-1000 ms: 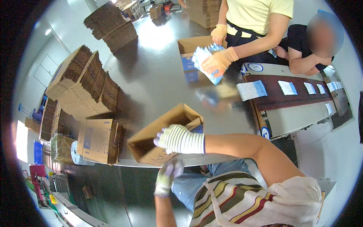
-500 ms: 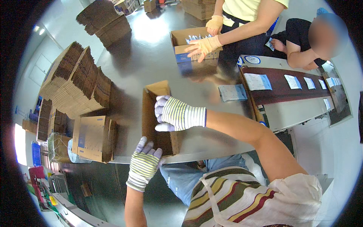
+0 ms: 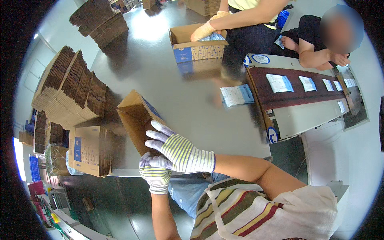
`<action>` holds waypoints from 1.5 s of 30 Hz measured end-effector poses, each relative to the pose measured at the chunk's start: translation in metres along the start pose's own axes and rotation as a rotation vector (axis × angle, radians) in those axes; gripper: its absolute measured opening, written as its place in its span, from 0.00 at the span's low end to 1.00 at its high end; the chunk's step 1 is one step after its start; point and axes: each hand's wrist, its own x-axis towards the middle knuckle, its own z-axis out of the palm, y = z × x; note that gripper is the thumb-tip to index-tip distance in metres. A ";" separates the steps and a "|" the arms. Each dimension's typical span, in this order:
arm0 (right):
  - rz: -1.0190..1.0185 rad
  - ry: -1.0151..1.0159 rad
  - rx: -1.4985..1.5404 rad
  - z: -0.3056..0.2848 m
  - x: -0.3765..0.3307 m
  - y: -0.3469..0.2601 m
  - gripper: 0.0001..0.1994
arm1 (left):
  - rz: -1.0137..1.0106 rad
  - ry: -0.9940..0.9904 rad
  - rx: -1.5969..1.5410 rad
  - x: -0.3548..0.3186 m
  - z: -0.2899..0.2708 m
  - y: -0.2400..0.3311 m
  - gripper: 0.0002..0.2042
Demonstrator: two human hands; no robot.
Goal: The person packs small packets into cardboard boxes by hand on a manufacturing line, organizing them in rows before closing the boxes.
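A brown cardboard box (image 3: 134,114) stands open-topped and turned askew at the near left of the steel table (image 3: 200,132). I see bare cardboard inside its far part; my hands cover the near end. My left hand (image 3: 154,176), in a striped glove, has its fingers curled at the box's near edge and appears to grip it. Just above it, my right hand (image 3: 182,154), gloved alike, reaches over the box's right side with fingers stretched out and holding nothing. A white-and-blue packet (image 3: 237,96) lies on the table to the right.
Stacked flattened cartons (image 3: 68,88) stand at the left, with more cartons (image 3: 88,150) nearer. Across the table, a co-worker's gloved hand (image 3: 204,31) reaches into a packed box (image 3: 200,53). A conveyor belt (image 3: 296,100) at the right carries several packets; another person sits beside it.
The box has shifted left and turned. My right hand has come down toward the near end with its fingers spread. The left hand's fingers have curled at the box's near edge.
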 end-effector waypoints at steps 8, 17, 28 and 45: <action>-0.055 0.041 -0.031 -0.001 0.003 0.001 0.27 | -0.052 0.002 0.023 0.002 0.001 0.002 0.07; -0.017 0.025 0.004 -0.002 0.003 0.000 0.26 | -0.161 -0.090 0.045 0.005 -0.002 0.011 0.08; -0.048 -0.007 0.005 -0.001 0.001 0.002 0.27 | -0.134 -0.035 0.025 0.001 -0.001 0.009 0.08; -0.074 0.022 0.034 0.005 0.001 0.008 0.27 | -0.159 -0.017 0.013 0.006 -0.001 0.012 0.09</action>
